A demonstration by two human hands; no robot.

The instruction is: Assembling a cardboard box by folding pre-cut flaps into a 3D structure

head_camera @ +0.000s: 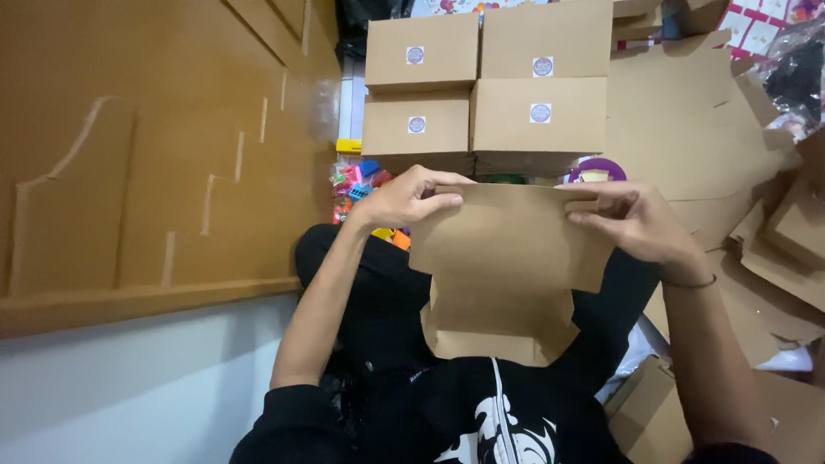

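Head view looks down on a person seated with a flat piece of brown cardboard (pixel 507 266) held up over the lap. It is a die-cut box blank, wider at its top part and narrower with flaps at its lower part, which hangs down toward the black shirt (pixel 481 421).

Left hand (pixel 411 196) grips the upper left corner of the cardboard, its fingers (pixel 434 203) curled and pinching the top edge with the thumb. Right hand (pixel 632 216) grips the upper right corner the same way, fingers (pixel 593 206) pressed together over the edge. A thin band (pixel 692 282) sits on the right wrist.

Beyond the hands stand four closed brown boxes (pixel 485 82) stacked two by two, each with a small round sticker on its face. Just left of the left hand, small bright plastic pieces (pixel 357 180) lie in a heap below the boxes. More flat cardboard sheets (pixel 687 129) lie to the right, and large cardboard cut-outs (pixel 155 146) fill the left side, above a pale floor (pixel 129 387).
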